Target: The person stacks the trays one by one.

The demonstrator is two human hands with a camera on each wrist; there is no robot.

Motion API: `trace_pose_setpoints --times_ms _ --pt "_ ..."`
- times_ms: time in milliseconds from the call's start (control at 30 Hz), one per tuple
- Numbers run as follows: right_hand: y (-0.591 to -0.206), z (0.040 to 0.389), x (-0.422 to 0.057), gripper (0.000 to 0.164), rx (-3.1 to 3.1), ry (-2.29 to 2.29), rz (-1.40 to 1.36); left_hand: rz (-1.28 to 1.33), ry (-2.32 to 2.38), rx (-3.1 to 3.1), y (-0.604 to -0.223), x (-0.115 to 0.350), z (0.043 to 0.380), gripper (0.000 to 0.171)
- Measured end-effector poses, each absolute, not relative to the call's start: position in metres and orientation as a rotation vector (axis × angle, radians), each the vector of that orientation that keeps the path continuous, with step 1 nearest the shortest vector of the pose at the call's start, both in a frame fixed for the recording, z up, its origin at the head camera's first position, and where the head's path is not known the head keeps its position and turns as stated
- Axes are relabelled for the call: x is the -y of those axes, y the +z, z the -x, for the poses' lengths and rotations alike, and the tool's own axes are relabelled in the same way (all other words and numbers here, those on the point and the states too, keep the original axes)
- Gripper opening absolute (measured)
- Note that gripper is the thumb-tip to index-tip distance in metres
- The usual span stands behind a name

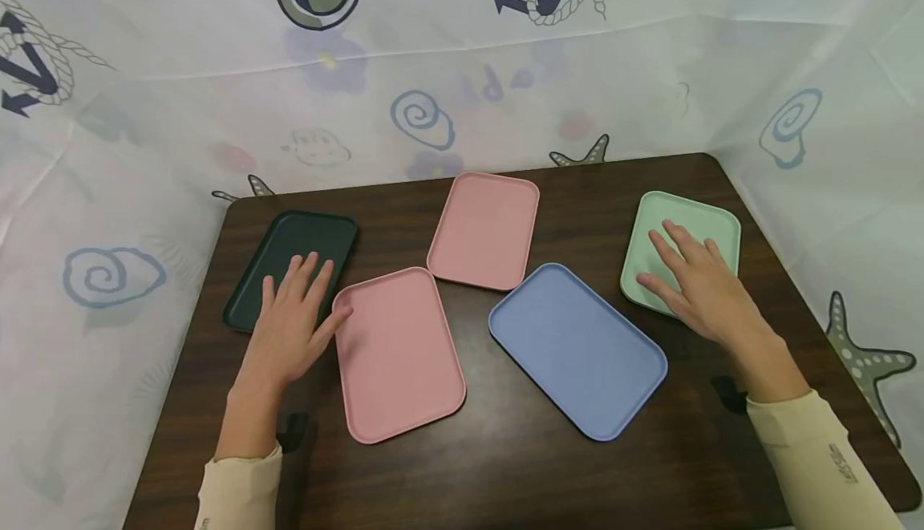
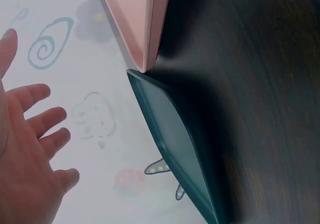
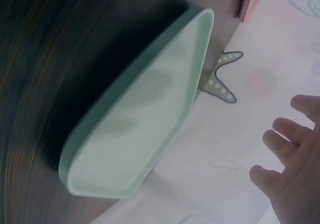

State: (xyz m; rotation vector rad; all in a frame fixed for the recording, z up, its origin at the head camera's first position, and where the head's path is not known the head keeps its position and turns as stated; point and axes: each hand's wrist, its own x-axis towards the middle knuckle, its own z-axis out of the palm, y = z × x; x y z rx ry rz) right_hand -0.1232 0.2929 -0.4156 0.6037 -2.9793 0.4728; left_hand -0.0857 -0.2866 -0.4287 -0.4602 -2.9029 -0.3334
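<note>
Hovering, seemingly, over dark tray (image 1: 277, 245), mint tray (image 3: 147, 116): left hand (image 1: 289, 333), right hand (image 1: 703, 293).

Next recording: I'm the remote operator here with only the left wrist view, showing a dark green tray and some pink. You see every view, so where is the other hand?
Observer: In the head view, the right hand is over the light green tray.

Operator: Is it gripping that tray?

Observer: No; the right wrist view shows its fingers apart from the tray and holding nothing.

Operator: Besides that one, is there a tray in a colour I can't see?

Observer: Yes, a blue tray lies aslant on the table, between the nearer pink tray and the light green one.
</note>
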Motion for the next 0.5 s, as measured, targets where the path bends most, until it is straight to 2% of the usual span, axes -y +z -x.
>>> trace_pose_setpoints --times_ms 300,500 --pt "-0.415 0.140 -0.273 0.070 2.991 0.727 -0.491 0.541 -0.526 2.937 -0.422 0.257 0.094 0.085" --pt "-0.419 0.165 -0.251 0.069 3.029 0.885 -0.404 0.535 -0.444 2.983 -0.420 0.223 0.112 0.087"
